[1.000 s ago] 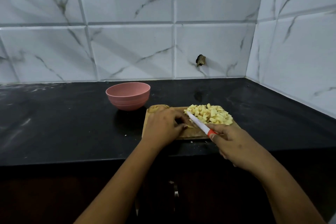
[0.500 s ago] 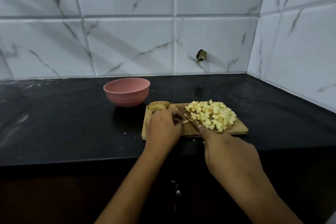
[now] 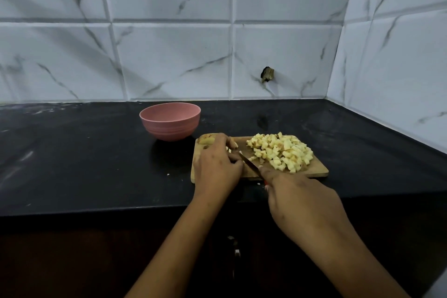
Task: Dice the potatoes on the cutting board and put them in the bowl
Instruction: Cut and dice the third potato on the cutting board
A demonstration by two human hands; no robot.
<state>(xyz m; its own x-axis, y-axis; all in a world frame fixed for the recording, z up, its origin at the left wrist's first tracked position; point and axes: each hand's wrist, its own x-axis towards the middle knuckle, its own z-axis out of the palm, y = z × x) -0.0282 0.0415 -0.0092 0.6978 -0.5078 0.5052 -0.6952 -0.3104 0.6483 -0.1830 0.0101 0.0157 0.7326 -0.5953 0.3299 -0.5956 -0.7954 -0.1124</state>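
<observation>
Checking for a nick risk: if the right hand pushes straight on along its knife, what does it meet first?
Probably the left hand, holding a pale potato piece right beside the tip of the dark-bladed knife; depth is unclear.

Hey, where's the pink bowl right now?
In the head view, the pink bowl sits on the black counter left of centre, just behind and to the left of the wooden cutting board, apart from it.
</observation>
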